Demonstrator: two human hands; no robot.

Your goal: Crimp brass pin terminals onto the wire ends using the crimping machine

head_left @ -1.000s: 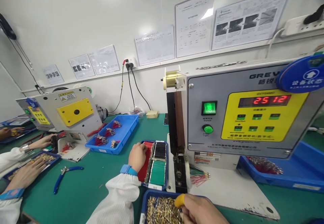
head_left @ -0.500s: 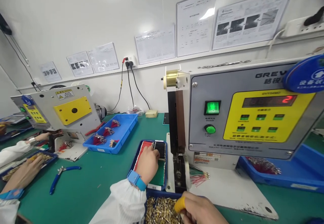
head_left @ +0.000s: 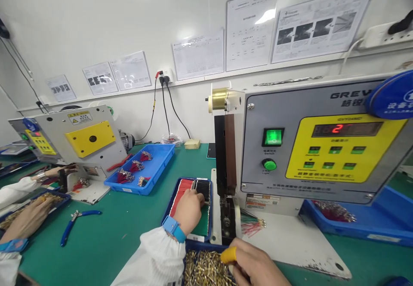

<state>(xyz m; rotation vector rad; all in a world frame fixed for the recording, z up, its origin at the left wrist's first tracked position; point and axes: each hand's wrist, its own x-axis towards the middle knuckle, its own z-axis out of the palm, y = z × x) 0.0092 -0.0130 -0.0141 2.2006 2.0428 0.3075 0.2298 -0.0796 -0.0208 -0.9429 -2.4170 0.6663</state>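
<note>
My left hand point(head_left: 187, 212), with a blue wrist strap, rests over a small blue tray point(head_left: 167, 212) of sorted wire pieces. Its fingers are curled together at the black wires point(head_left: 203, 187); whatever is between the tips is hidden. Red wires point(head_left: 184, 185) lie beside them, and green wires point(head_left: 203, 222) fill the near part. My right hand point(head_left: 253, 262), a yellow cot on one finger, is closed at the right edge of a tray holding many small brass-coloured terminals point(head_left: 206, 268). What its fingertips hold, if anything, cannot be made out.
A crimping machine point(head_left: 274, 148) stands at right, with finished wires point(head_left: 253, 225) at its base. Blue bins point(head_left: 161, 161) with red wire bundles sit left and right. Blue-handled cutters point(head_left: 74, 223) lie on the green table. At left, a co-worker's hands point(head_left: 30, 217) are beside another machine.
The view has shifted slightly. My left hand stays at the black wires, and my right hand has moved slightly up over the terminals' edge.
</note>
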